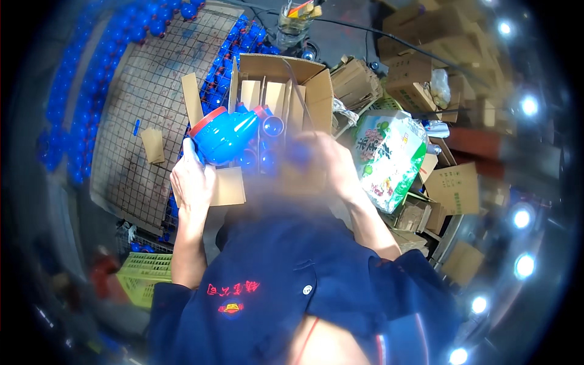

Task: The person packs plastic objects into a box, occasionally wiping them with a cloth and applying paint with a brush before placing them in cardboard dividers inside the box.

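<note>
My left hand (192, 177) is closed at the lower left side of a shiny blue, rounded hollow part (226, 139) with a red rim. The part is tilted over the near side of an open cardboard box (316, 91), its rim toward the left. Upright cardboard dividers (275, 97) stand inside the box. Further blue round shapes (267, 159) show by the box's near side, partly blurred. My right hand (331, 159) is at the near right of the box; its fingers are smeared, and whether they hold anything is not clear. A flat cardboard piece (228, 187) lies beside my left hand.
On the left, a wire-grid surface (164, 79) bears a small cardboard piece (152, 145), with rows of blue parts (91, 103) beyond it. A printed white-green bag (389, 155) and stacked cartons (426, 30) stand right. A yellow-green crate (145, 277) sits lower left.
</note>
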Available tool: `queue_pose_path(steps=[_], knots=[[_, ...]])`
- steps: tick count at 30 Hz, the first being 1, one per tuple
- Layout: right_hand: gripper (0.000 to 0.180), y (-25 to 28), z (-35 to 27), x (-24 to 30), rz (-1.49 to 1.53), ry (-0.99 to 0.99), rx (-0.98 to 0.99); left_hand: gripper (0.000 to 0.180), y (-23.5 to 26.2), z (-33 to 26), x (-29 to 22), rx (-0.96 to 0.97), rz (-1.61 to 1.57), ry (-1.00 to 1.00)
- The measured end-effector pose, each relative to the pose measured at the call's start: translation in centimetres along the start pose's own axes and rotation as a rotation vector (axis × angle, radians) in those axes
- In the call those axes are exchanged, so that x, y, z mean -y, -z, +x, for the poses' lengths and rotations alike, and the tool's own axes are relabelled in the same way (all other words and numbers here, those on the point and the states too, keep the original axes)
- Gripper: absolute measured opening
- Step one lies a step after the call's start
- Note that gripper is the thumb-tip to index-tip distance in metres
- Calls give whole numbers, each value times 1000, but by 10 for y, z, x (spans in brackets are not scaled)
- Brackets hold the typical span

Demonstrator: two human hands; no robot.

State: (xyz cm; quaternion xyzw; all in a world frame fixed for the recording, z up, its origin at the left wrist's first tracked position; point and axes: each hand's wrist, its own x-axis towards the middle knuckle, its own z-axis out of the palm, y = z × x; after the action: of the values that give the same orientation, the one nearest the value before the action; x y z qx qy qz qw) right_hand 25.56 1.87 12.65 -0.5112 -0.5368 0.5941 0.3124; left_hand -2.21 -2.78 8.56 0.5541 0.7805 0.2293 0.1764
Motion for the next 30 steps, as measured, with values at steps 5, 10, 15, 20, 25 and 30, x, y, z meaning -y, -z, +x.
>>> queue_pose_path(steps=[5, 10, 15, 20, 25, 30], knots=[[17, -33, 14, 12, -461, 204, -122, 40, 0, -2, 12, 45, 61, 3], [13, -52, 24, -11, -785, 468, -181, 44, 2, -4, 21, 66, 91, -13], [10, -65, 25, -19, -799, 506, -173, 42, 3, -7, 29, -15, 76, -89], [10, -72, 25, -20, -803, 493, -172, 45, 5, -10, 33, -33, 84, -112], [10, -77, 25, -21, -781, 487, -177, 48, 7, -11, 35, -20, 72, -115], [12, -73, -4, -37, -875, 542, -158, 45, 10, -10, 44, 12, -32, -24]])
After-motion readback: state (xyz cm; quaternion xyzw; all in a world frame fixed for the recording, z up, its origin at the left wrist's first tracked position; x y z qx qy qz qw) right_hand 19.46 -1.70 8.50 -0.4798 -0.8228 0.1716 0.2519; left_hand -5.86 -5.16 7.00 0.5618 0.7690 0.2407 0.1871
